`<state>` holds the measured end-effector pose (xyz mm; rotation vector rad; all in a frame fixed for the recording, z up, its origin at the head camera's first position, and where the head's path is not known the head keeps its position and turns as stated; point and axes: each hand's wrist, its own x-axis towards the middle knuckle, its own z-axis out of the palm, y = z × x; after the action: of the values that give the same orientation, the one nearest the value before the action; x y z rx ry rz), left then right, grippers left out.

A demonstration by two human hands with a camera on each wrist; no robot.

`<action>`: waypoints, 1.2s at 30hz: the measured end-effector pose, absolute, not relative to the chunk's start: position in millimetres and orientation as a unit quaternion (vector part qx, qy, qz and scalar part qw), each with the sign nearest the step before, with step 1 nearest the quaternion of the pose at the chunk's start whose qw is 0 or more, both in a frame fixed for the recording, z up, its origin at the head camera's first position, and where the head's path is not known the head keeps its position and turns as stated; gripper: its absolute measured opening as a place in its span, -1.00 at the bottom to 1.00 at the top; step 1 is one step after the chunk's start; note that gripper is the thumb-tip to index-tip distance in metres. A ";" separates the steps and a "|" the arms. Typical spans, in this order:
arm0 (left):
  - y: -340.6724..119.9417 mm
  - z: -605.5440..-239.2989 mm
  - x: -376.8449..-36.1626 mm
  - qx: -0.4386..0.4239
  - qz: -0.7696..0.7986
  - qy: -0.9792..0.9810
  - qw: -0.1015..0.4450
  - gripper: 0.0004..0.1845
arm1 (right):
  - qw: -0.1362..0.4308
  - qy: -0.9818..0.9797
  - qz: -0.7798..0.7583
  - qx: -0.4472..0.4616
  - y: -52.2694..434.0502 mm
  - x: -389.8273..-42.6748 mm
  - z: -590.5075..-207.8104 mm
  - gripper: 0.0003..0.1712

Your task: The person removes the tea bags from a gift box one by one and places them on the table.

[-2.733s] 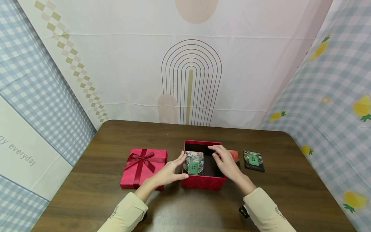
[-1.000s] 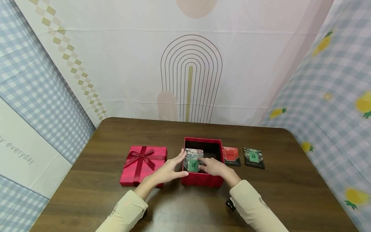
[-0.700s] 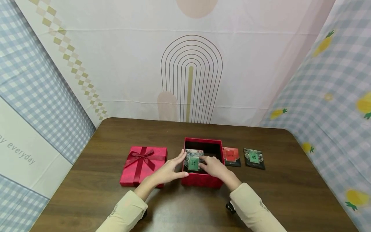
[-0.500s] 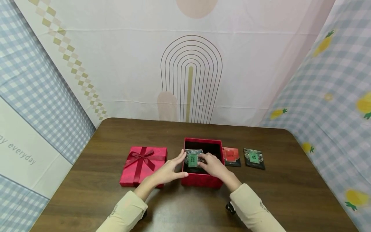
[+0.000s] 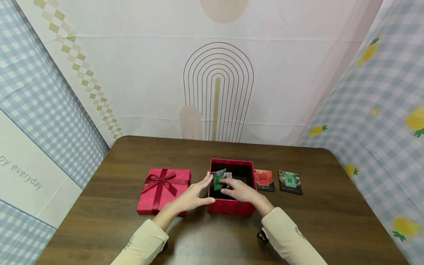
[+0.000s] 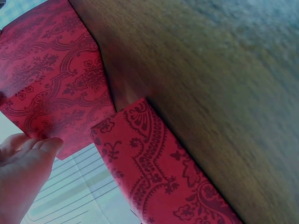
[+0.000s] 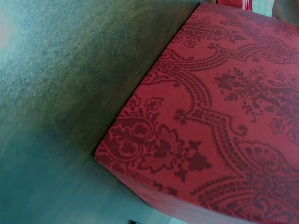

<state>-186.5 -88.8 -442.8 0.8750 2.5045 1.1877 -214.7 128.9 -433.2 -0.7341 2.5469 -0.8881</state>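
left grip [image 5: 192, 195] — spread, holding nothing — touches the box's [image 5: 232, 208] left edge; right grip [image 5: 243, 190] touches the tilted packet [image 5: 217, 179] inside — pinched or not, can't tell. worktop [image 5: 200, 167] shows between box and lid [image 5: 167, 195].

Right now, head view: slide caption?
Right fingers at a tilted green-labelled packet inside the open red box, left fingers at the box's left side, ribboned lid nearby.

Inner sachet [image 5: 217, 182]: right grip [image 5: 241, 190] partly covered it.
Red sachet [image 5: 265, 180]: box [image 5: 231, 208] hid its left edge.
Label print [image 5: 290, 180]: was too small to read.
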 end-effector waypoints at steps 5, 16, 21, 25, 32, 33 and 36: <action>-89.0 -442.5 -187.0 0.298 0.403 0.857 0.116 -0.16 | 0.199 0.889 -0.322 -0.256 129.2 -217.3 -434.8 -0.53; -87.6 -442.1 -187.3 0.296 0.401 0.859 0.116 -0.16 | 0.126 0.900 -0.345 -0.236 132.4 -215.5 -434.4 -0.53; -87.7 -441.8 -187.7 0.297 0.402 0.859 0.115 -0.15 | 0.086 0.903 -0.356 -0.227 133.9 -214.1 -432.9 -0.55; -87.5 -441.8 -188.1 0.299 0.402 0.858 0.113 -0.15 | 0.059 0.903 -0.368 -0.214 134.1 -212.7 -432.7 -0.57; -87.2 -441.4 -187.4 0.297 0.402 0.859 0.107 -0.16 | 0.022 0.897 -0.401 -0.184 134.6 -209.5 -434.6 -0.57; -87.1 -441.3 -187.5 0.297 0.402 0.860 0.106 -0.16 | 0.015 0.895 -0.408 -0.180 134.8 -209.0 -434.8 -0.56; -86.6 -441.4 -187.4 0.296 0.401 0.861 0.105 -0.16 | -0.006 0.885 -0.434 -0.169 136.0 -207.6 -434.8 -0.55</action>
<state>-187.4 -86.6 -441.4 0.8734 2.5372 1.1816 -207.6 136.0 -434.8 -0.5338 2.7895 -1.3689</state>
